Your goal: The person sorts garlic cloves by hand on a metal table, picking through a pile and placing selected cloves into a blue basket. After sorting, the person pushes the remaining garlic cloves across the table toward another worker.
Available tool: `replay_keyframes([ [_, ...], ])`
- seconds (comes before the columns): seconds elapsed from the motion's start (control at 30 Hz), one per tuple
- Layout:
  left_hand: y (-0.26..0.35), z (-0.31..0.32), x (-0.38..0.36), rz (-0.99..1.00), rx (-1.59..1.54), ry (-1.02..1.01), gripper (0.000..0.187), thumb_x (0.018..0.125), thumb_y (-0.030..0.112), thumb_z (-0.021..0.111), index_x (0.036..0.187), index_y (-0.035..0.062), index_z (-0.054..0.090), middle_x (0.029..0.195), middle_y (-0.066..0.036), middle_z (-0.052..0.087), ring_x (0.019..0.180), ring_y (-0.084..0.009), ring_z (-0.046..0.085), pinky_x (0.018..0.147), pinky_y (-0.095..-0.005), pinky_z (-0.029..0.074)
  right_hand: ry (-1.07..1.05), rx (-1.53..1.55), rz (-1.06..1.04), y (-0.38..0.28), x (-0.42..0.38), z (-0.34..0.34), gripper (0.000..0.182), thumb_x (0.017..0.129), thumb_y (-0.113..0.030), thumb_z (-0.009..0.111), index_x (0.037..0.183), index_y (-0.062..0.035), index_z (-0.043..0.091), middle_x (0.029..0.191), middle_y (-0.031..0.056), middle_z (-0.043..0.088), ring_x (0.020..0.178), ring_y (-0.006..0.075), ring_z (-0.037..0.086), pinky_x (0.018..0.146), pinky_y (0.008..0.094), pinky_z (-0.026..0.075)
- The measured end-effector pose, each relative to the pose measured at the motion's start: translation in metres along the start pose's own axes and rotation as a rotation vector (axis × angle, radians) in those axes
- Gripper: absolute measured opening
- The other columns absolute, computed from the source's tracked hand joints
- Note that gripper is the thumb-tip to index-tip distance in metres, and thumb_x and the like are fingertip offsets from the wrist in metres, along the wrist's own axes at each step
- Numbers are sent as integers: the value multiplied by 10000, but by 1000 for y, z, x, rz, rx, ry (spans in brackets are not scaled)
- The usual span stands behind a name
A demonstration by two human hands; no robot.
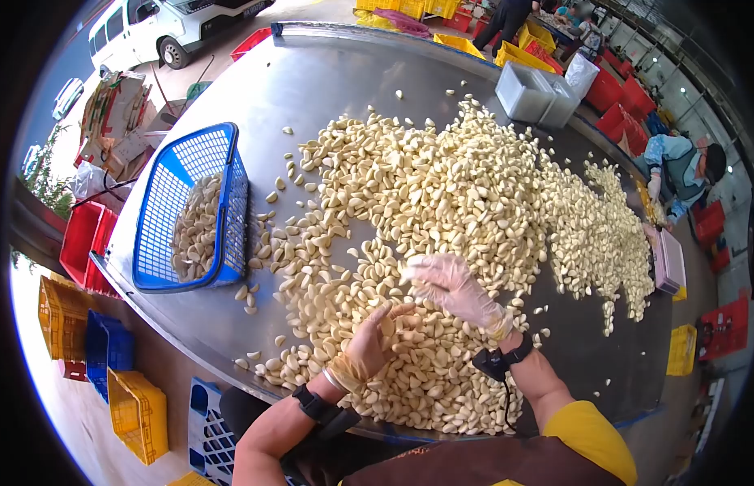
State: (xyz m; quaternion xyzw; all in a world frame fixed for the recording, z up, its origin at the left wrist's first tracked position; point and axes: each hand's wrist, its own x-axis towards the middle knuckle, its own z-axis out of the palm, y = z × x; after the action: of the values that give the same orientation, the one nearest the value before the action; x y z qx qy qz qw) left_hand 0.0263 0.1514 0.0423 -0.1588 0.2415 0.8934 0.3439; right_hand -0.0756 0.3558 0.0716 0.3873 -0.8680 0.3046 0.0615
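Observation:
Peeled garlic cloves (442,186) lie in a wide heap over the metal table (312,73). My left hand (370,342), in a thin glove, is low in the near part of the heap, palm turned inward, its fingers curved beside some cloves; whether it holds any is unclear. Just right of it and slightly farther out, my right hand (448,285), also gloved, is over the cloves with its fingers pointing left. Its fingertips are near a pale clove, and I cannot make out whether they grip it. A blue basket (235,194) with cloves inside stands at the left.
Clear plastic containers (527,93) stand at the far edge, and a pinkish box (667,259) at the right edge. A co-worker (677,162) is beyond the right side. Yellow crates (138,413) and a red crate (85,243) are off the table's left side.

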Motion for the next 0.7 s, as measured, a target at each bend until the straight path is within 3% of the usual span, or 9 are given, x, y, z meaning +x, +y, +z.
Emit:
replay_keyframes([
  [0.1, -7, -17, 2, 23, 124, -7, 390, 1029, 362, 456, 1268, 81, 584, 1040, -5, 646, 798, -113, 617, 609, -220, 402, 378, -133, 322, 68, 30, -8, 271, 914, -153, 670, 1183, -125, 677, 1125, 90, 684, 1043, 259, 599, 913, 382, 469],
  [0.17, 1, -7, -2, -18, -23, 9, 302, 1025, 311, 485, 1192, 99, 620, 970, 37, 617, 708, -66, 532, 557, -197, 326, 555, -60, 200, 123, 40, -10, 284, 910, -110, 664, 1191, -78, 662, 1115, 119, 678, 1011, 297, 631, 912, 389, 491],
  [0.27, 8, -12, 0, 58, 109, 122, 280, 1027, 270, 491, 1216, 102, 613, 1046, 35, 652, 714, -71, 556, 602, -197, 409, 470, -150, 229, 128, 30, -25, 279, 919, -140, 657, 1192, -79, 663, 1114, 123, 678, 992, 301, 643, 904, 375, 505],
  [0.33, 12, -11, 0, 71, 75, 144, 271, 1029, 274, 486, 1182, 102, 629, 1024, 47, 646, 732, -73, 565, 608, -199, 413, 201, -217, 285, 123, 4, -18, 294, 920, -192, 655, 1194, -88, 665, 1152, 109, 672, 1075, 302, 620, 957, 376, 474],
  [0.43, 9, -13, 3, 37, 77, 166, 271, 1030, 277, 484, 1170, 95, 628, 973, 53, 634, 731, -72, 560, 580, -199, 387, -37, -758, 259, 88, -47, 12, 527, 932, -366, 601, 1418, -181, 519, 1453, 81, 498, 1396, 303, 377, 1146, 569, 224],
  [0.53, 10, -1, -3, -29, 114, 192, 289, 1035, 294, 471, 1161, 84, 624, 917, 55, 621, 719, -66, 553, 543, -195, 351, -178, -674, 532, 48, -90, 4, 599, 939, -408, 578, 1491, -228, 430, 1513, 89, 427, 1438, 314, 313, 1148, 635, 150],
  [0.63, 2, -7, 1, -53, 115, 149, 328, 1043, 320, 444, 1158, 70, 622, 881, 50, 617, 698, -61, 545, 515, -191, 330, -347, -638, 555, 23, -103, -24, 534, 928, -400, 597, 1426, -222, 519, 1482, 99, 463, 1406, 323, 351, 1131, 631, 185],
  [0.67, -1, -12, 3, -46, 102, 64, 351, 1048, 334, 428, 1159, 63, 621, 871, 45, 618, 688, -59, 541, 507, -189, 328, -135, -691, 368, 26, -99, -23, 411, 911, -367, 617, 1280, -186, 631, 1320, 102, 574, 1265, 314, 463, 1057, 569, 316],
  [0.7, -4, -12, 4, -49, 104, 64, 351, 1048, 334, 428, 1159, 63, 621, 871, 45, 618, 688, -59, 541, 507, -189, 328, -134, -690, 373, 31, -90, -19, 411, 911, -367, 617, 1280, -186, 631, 1320, 102, 574, 1265, 314, 463, 1057, 569, 316],
])
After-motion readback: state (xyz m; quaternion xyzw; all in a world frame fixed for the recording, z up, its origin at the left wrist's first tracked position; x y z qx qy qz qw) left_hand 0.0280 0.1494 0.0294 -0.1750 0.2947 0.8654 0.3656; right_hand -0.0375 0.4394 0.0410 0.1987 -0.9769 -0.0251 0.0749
